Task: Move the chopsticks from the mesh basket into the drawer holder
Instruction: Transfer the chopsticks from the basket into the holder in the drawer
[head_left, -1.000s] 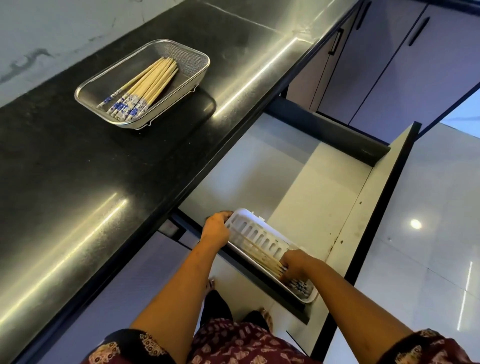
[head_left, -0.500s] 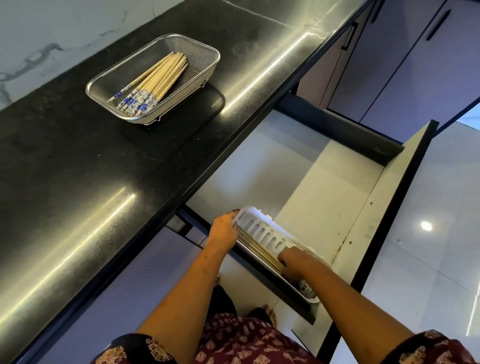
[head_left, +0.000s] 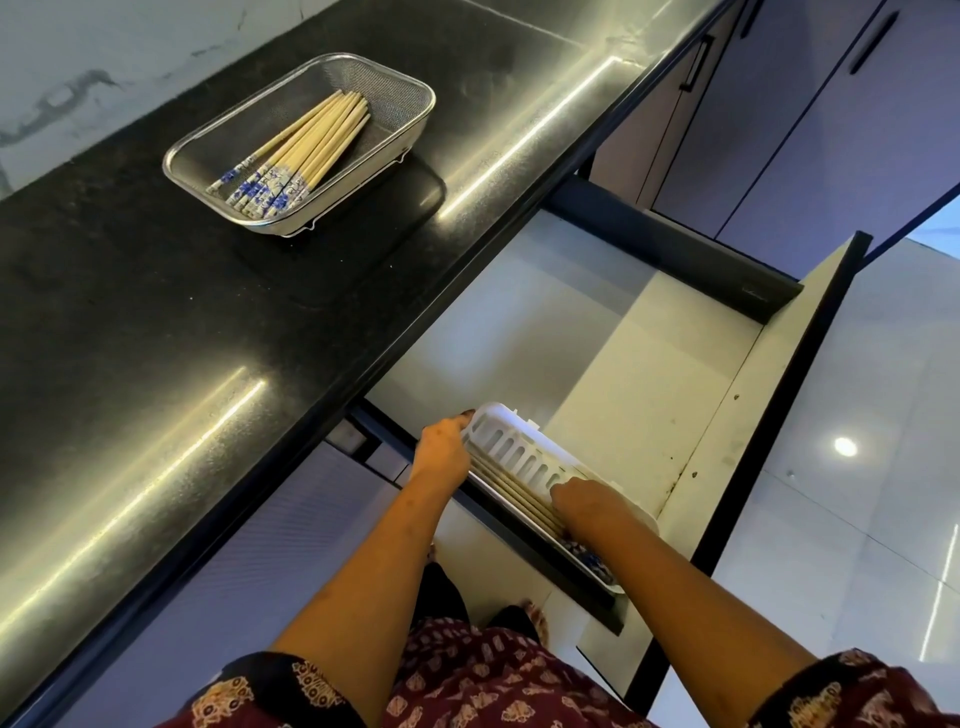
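Black desk (head_left: 156, 364) carries the mesh basket (head_left: 410, 98); its chopsticks (head_left: 306, 150) look light, stiff: pinch them mid-shaft. Your left hand (head_left: 441, 457) grips the holder (head_left: 524, 457); right hand (head_left: 587, 506) presses chopsticks inside.

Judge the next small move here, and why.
Probably lift the right hand out of the white holder and reach to the mesh basket: a bundle of chopsticks lies there, while the left hand steadies the holder's end.

One mesh basket (head_left: 395, 93) on the surface (head_left: 156, 364), one bundle of chopsticks (head_left: 306, 150) inside, exact count unclear. One open drawer (head_left: 649, 364), one white holder (head_left: 519, 452) with more chopsticks (head_left: 511, 486). Two hands: left (head_left: 441, 454), right (head_left: 582, 501).
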